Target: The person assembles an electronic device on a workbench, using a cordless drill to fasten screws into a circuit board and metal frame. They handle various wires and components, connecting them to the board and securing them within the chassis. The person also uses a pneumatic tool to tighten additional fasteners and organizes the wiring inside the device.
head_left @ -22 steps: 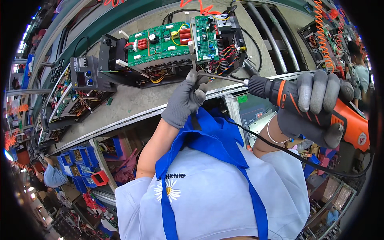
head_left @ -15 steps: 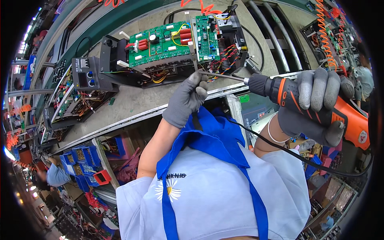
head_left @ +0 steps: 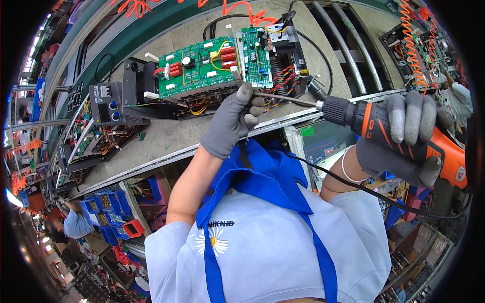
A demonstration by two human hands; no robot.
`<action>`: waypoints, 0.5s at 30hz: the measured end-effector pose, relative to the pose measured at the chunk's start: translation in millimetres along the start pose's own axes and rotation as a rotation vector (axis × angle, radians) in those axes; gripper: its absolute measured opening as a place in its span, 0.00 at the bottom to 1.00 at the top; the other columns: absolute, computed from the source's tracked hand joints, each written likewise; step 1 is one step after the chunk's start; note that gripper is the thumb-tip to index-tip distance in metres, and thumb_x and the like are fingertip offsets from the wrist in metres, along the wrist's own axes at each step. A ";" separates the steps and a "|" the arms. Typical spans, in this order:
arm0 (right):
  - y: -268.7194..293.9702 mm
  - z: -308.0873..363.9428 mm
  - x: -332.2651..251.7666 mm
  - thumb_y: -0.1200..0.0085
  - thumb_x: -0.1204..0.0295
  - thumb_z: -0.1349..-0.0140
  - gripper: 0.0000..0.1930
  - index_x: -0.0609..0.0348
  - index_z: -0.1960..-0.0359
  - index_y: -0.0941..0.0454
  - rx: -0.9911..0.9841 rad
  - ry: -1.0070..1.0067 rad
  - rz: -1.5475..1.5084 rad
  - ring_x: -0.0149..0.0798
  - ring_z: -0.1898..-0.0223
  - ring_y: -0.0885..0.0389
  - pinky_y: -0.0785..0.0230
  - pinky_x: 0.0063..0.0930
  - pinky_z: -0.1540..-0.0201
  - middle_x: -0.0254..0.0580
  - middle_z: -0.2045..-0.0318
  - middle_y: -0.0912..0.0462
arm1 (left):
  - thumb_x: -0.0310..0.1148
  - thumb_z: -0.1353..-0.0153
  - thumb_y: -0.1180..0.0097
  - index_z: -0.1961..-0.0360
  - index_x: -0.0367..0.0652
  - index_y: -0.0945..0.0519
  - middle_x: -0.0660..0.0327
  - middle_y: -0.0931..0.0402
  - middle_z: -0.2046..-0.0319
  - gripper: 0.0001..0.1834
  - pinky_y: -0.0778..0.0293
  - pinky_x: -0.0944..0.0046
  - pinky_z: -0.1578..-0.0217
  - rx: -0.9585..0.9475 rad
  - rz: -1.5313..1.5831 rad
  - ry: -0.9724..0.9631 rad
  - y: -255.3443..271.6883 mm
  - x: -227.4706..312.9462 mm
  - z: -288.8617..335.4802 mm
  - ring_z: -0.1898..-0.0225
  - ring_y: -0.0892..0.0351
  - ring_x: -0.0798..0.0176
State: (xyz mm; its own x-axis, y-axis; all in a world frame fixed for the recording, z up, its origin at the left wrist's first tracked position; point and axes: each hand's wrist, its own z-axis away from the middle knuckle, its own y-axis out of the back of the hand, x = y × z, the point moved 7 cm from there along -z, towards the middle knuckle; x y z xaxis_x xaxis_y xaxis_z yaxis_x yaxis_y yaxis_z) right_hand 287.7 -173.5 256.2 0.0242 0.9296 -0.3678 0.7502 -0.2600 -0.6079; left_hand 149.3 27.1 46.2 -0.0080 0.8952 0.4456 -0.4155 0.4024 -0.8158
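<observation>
"Starting with the head view, how is the right hand (head_left: 411, 123) posed?"

"It is raised at the right, and its grey-gloved fingers are wrapped fully around a black and orange drill (head_left: 371, 121). The fingers are folded over the top, and no gap is left between palm and handle. The forearm is bent inward from below, and a white band (head_left: 347, 174) is worn at the wrist."

"And where is the drill aimed?"

"It is held above the near edge of the bench (head_left: 124, 156), tilted a little, with its long bit (head_left: 288, 99) pointed leftward and slightly up. A black cord (head_left: 384, 199) is looped below it."

"What about the left hand (head_left: 227, 121)?"

"That one is stretched forward, with the forearm slanted up from the lower edge. Its fingers are curled in, nearly together, and the thumb and fingertips are brought right up to the end of the bit. Whether the bit or some small part is pinched there cannot be told."

"Where is the open machine (head_left: 189, 93) found?"

"It is set on the bench just beyond the left fingertips, with a large green board (head_left: 202, 70) and a smaller board (head_left: 256, 58) exposed on top. Whether it is touched by the fingertips cannot be told."
</observation>
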 end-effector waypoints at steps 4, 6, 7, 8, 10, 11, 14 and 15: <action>6.6 -28.1 -4.8 0.36 0.64 0.57 0.22 0.60 0.61 0.26 -0.067 0.073 -0.009 0.19 0.80 0.32 0.30 0.11 0.71 0.24 0.79 0.31 | 0.64 0.35 0.55 0.46 0.40 0.26 0.61 0.24 0.67 0.36 0.30 0.73 0.78 0.125 -0.419 0.214 -28.6 38.3 -15.2 0.73 0.28 0.73; 9.4 -45.6 -9.9 0.37 0.63 0.58 0.22 0.58 0.61 0.28 -0.102 0.084 -0.004 0.20 0.79 0.32 0.30 0.13 0.70 0.24 0.78 0.32 | 0.65 0.34 0.60 0.44 0.39 0.25 0.64 0.26 0.68 0.39 0.36 0.74 0.80 0.084 -0.634 -0.049 -26.5 94.0 -41.6 0.75 0.32 0.73; 11.4 -54.5 -11.5 0.37 0.63 0.59 0.22 0.57 0.61 0.28 -0.112 0.070 0.018 0.20 0.78 0.31 0.30 0.14 0.69 0.24 0.78 0.33 | 0.59 0.32 0.56 0.43 0.39 0.25 0.65 0.27 0.69 0.34 0.39 0.77 0.80 0.087 -0.826 -0.137 -23.5 128.7 -62.9 0.75 0.33 0.76; 14.7 -60.3 -8.4 0.38 0.63 0.59 0.22 0.55 0.61 0.29 -0.117 0.064 0.030 0.21 0.77 0.32 0.31 0.14 0.69 0.24 0.78 0.33 | 0.52 0.33 0.51 0.44 0.38 0.23 0.66 0.28 0.71 0.28 0.42 0.79 0.81 0.033 -0.951 -0.154 -37.6 154.4 -80.5 0.76 0.36 0.79; 17.3 -73.4 0.0 0.38 0.62 0.61 0.22 0.51 0.62 0.29 -0.140 0.040 0.026 0.21 0.76 0.33 0.34 0.15 0.68 0.24 0.77 0.34 | 0.48 0.38 0.43 0.48 0.42 0.19 0.61 0.21 0.64 0.25 0.30 0.70 0.74 0.032 -1.405 -0.268 -41.6 194.9 -119.3 0.67 0.26 0.72; 16.1 -78.2 9.7 0.38 0.62 0.61 0.22 0.51 0.62 0.29 -0.133 0.037 0.014 0.21 0.76 0.34 0.35 0.15 0.68 0.24 0.77 0.34 | 0.49 0.40 0.42 0.48 0.44 0.18 0.60 0.20 0.62 0.24 0.28 0.67 0.71 0.004 -1.537 -0.306 -32.2 204.2 -145.0 0.64 0.24 0.69; 16.7 -90.5 31.1 0.41 0.60 0.57 0.22 0.55 0.59 0.28 -0.120 0.044 0.149 0.25 0.74 0.37 0.39 0.20 0.68 0.28 0.75 0.38 | 0.49 0.44 0.37 0.51 0.46 0.16 0.58 0.18 0.53 0.24 0.25 0.59 0.57 -0.059 -1.759 -0.105 -19.4 195.0 -189.0 0.51 0.22 0.61; 16.9 -95.9 38.8 0.42 0.60 0.55 0.23 0.56 0.58 0.28 -0.117 0.036 0.197 0.27 0.74 0.38 0.41 0.21 0.67 0.29 0.75 0.39 | 0.47 0.42 0.39 0.53 0.43 0.15 0.63 0.17 0.62 0.22 0.28 0.68 0.79 -0.070 -1.813 -0.031 -14.0 191.1 -193.1 0.75 0.27 0.71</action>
State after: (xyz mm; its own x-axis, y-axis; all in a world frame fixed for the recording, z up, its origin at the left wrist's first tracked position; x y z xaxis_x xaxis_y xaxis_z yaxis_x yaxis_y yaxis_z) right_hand 364.7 -116.8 299.1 0.2003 0.8731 -0.4444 0.8001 -0.4076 -0.4402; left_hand 329.3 229.5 71.6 0.3461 -0.6165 0.7072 0.1072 0.7749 0.6230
